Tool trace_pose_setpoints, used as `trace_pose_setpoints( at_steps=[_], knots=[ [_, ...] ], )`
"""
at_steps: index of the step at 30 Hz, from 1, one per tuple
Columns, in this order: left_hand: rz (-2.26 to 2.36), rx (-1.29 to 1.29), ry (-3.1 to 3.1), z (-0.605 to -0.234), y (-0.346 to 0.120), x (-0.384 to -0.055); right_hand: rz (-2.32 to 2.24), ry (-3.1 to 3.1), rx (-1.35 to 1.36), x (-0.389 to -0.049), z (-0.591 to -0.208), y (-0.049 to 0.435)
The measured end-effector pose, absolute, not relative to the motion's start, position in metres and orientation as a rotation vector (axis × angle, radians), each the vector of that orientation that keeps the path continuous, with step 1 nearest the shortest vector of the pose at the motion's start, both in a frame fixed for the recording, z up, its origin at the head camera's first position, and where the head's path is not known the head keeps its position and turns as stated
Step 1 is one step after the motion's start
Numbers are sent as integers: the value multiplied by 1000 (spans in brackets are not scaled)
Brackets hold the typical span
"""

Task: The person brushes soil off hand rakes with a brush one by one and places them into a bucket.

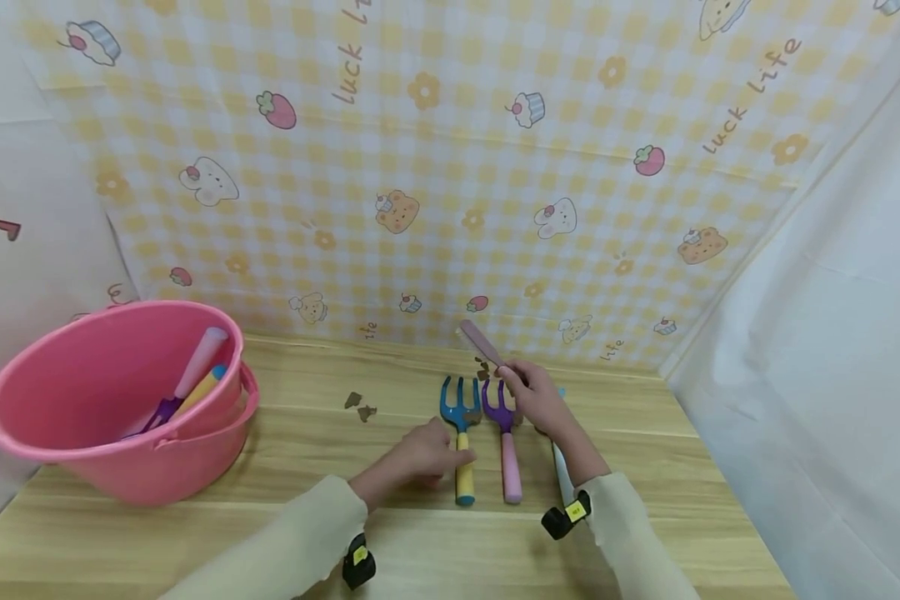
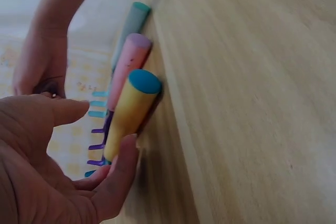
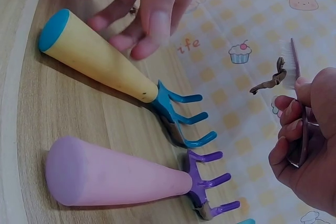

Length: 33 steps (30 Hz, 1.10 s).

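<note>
Head view: pink bucket (image 1: 150, 471) at left, holding a pink-handled tool (image 1: 201, 362) and a yellow-handled tool (image 1: 198, 393). Cloth (image 1: 435, 133) print reads "luck life". Right hand (image 1: 536, 398), right of centre, grips a brush (image 1: 482, 340); blue fork (image 1: 462, 442) and purple fork (image 1: 507, 446) lie lower centre.

Left wrist view: left hand (image 2: 47, 182), lower left, fingers loosely parted at the blue fork; contact cannot be told.

Right wrist view: brown leaf (image 3: 272, 81) just beside the brush, right.
</note>
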<state>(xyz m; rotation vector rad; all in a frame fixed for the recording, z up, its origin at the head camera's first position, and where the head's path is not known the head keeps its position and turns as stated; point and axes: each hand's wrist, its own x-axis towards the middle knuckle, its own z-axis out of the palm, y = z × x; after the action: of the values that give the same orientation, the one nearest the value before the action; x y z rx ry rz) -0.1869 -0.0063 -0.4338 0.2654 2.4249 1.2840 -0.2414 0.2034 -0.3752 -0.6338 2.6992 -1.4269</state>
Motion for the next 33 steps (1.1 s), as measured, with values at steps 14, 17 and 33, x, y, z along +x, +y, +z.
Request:
trace_pose_setpoints(
  at_steps=[14, 17, 33],
  knots=[
    [876, 275, 2774, -438, 23, -189, -1483, 2672, -648, -242, -378, 207],
    [734, 312, 2844, -437, 28, -188, -1480, 2674, -651, -240, -378, 207],
    [669, 276, 2904, -450, 40, -183, -1488, 2703, -598, -263, -414, 214]
  ],
)
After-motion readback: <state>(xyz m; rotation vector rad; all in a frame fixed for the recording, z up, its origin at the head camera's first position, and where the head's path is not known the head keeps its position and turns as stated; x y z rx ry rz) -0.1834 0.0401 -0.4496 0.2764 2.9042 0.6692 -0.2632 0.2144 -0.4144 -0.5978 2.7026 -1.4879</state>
